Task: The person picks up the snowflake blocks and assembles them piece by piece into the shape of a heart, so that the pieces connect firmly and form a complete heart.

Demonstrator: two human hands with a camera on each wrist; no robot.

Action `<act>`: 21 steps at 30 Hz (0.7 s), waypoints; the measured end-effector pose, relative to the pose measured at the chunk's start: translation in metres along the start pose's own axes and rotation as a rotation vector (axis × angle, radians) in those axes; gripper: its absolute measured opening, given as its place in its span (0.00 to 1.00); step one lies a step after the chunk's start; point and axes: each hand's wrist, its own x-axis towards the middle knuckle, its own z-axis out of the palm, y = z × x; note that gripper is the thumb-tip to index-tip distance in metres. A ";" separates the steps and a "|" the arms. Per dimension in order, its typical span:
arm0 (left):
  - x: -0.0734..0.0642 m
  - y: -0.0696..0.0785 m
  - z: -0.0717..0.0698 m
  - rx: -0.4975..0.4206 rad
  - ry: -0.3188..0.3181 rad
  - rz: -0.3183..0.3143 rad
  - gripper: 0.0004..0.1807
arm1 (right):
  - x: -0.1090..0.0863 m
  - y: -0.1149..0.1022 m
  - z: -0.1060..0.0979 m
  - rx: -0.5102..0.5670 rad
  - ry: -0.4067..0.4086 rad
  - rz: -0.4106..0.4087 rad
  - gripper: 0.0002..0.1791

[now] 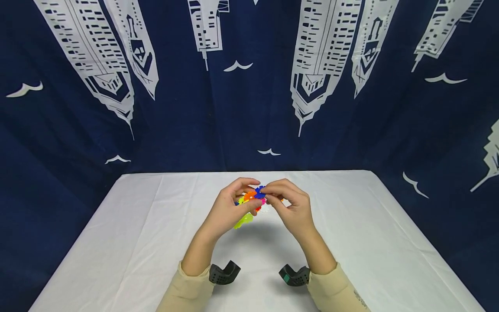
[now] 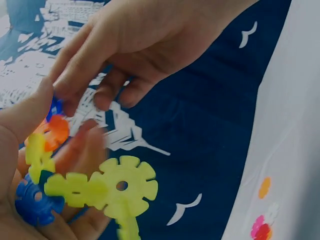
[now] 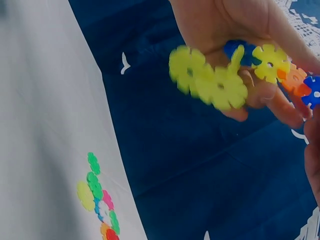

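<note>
My left hand (image 1: 231, 209) holds a chain of plastic flower-shaped interlocking discs. Within it, a blue disc (image 2: 39, 202) lies against the palm, followed by a yellow disc (image 3: 270, 63) and an orange disc (image 3: 294, 80). Several yellow-green discs (image 2: 125, 185) hang off the chain below the fingers. At its far end is another blue disc (image 1: 260, 192), which my right hand (image 1: 293, 207) pinches between thumb and fingers beside the orange one. The left thumb and fingers are curled about the orange end. Fingers partly hide the joint between the orange and blue discs.
Loose flower discs lie on the white-covered table (image 1: 362, 234) beyond the hands, among them green (image 3: 94, 185), yellow (image 3: 85, 195) and pink (image 2: 258, 225) ones. A dark blue curtain (image 1: 249, 108) with white building prints hangs behind the table's far edge.
</note>
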 end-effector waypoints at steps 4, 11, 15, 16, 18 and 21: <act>0.000 -0.003 0.003 0.052 0.022 0.022 0.20 | -0.002 0.001 0.002 0.024 -0.013 0.020 0.13; 0.000 0.000 0.000 0.103 0.094 0.045 0.19 | -0.003 0.015 0.003 0.025 -0.007 0.187 0.15; 0.000 0.000 -0.002 0.127 0.123 0.053 0.20 | -0.011 0.038 0.006 -0.058 -0.007 0.436 0.14; 0.000 0.000 -0.002 0.129 0.126 0.055 0.20 | -0.014 0.045 0.008 -0.093 -0.020 0.497 0.14; 0.000 0.000 -0.002 0.127 0.124 0.062 0.20 | -0.022 0.059 0.011 -0.178 -0.068 0.583 0.14; 0.001 -0.001 -0.002 0.129 0.119 0.075 0.19 | -0.036 0.077 0.014 -0.359 -0.172 0.626 0.17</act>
